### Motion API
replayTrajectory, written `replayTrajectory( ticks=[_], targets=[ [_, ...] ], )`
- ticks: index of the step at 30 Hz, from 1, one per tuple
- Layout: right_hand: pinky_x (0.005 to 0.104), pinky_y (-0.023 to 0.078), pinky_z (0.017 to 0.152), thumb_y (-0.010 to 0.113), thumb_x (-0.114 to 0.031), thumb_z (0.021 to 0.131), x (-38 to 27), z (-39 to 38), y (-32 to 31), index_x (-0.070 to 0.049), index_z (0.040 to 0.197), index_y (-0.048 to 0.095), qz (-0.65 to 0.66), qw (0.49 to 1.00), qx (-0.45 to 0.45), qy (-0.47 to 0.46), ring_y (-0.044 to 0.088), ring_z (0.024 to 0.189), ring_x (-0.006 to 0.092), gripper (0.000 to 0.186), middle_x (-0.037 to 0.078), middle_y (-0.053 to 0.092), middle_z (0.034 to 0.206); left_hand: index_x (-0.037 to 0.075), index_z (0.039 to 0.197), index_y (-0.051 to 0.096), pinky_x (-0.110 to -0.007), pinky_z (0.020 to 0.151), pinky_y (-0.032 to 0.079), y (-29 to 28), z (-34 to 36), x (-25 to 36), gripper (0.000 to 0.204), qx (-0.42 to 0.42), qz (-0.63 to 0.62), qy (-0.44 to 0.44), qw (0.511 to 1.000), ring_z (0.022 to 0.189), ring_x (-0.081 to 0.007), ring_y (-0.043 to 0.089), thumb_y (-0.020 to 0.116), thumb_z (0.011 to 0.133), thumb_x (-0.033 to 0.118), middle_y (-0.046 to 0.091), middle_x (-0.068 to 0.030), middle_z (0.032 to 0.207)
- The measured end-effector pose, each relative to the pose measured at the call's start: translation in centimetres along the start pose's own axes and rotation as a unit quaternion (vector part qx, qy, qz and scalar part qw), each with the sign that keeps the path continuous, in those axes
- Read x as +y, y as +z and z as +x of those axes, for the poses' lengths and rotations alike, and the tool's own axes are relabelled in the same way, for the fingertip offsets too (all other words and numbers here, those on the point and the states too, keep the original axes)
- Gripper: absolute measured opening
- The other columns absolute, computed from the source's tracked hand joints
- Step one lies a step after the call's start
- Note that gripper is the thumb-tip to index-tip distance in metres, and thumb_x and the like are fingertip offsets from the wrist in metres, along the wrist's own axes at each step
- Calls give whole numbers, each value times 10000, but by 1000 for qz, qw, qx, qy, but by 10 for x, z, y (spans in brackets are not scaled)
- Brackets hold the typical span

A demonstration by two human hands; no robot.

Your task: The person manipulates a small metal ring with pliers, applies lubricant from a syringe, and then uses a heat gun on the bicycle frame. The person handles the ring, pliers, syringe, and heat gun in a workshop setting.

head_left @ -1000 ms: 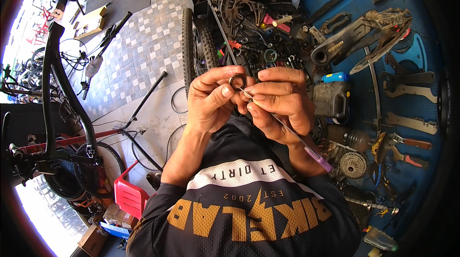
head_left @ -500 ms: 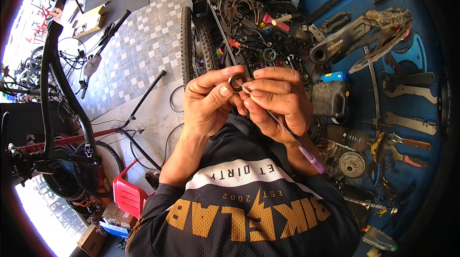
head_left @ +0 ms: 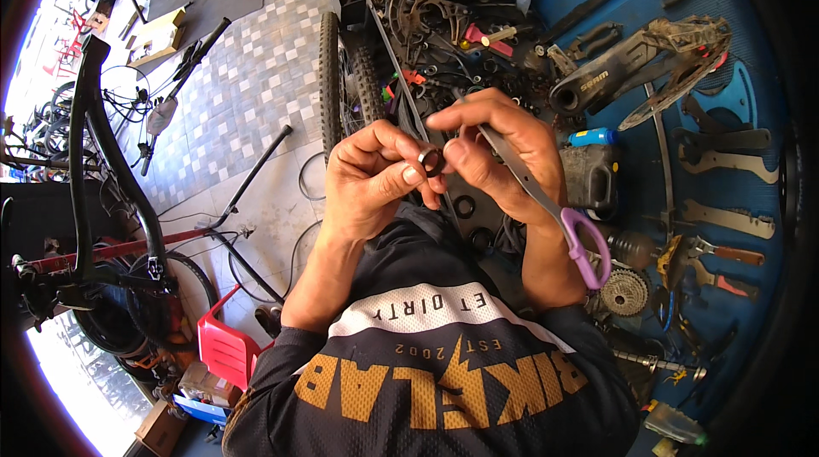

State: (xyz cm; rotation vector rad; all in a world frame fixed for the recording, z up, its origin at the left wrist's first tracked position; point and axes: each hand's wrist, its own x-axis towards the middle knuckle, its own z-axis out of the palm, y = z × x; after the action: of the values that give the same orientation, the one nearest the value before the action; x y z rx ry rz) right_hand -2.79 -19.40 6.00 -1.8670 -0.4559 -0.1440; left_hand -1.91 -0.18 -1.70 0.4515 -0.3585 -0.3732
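Left fingers (head_left: 397, 182) clamp the dark ring (head_left: 434, 162) at their tips; beside the ring, right fingers (head_left: 495, 113) grip a purple-handled blade (head_left: 531, 182).

Left of the hands (head_left: 367, 184), room opens above the tiled floor (head_left: 252, 90); rightward, jug (head_left: 593, 177) and crankset (head_left: 601, 78) obstruct.
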Motion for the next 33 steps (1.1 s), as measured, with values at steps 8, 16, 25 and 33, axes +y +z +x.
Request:
replayTrajectory(
  ticks=[8,16,25,33],
  targets=[
    [261,602,681,688,-43,940,-1,2,6,70,979,690,183,976,-50,108,716,735,132,120,92,688,861,-52,1047,622,-365,665,641,-2,-3,5,147,11,53,-3,999,802,-243,740,714,948,8,714,-183,915],
    [249,535,642,715,-44,900,-6,5,9,40,939,668,53,995,-26,81,652,739,93,103,61,636,893,-54,1035,632,-342,661,635,1,-3,7,117,34,76,-15,996,774,-222,733,702,956,-3,717,-172,931],
    [232,504,643,690,-27,903,-10,3,21,17,921,650,-34,996,20,75,617,740,72,62,55,616,881,-54,1026,630,-287,649,609,17,-6,11,112,121,213,-18,969,720,-158,707,695,969,18,714,-115,889],
    [224,507,693,713,-130,965,-11,-2,21,6,1003,670,122,977,11,173,603,786,51,148,18,673,887,-46,1022,633,-253,603,585,17,3,15,97,116,245,1,962,699,-133,690,678,972,25,705,-89,863]
  ],
)
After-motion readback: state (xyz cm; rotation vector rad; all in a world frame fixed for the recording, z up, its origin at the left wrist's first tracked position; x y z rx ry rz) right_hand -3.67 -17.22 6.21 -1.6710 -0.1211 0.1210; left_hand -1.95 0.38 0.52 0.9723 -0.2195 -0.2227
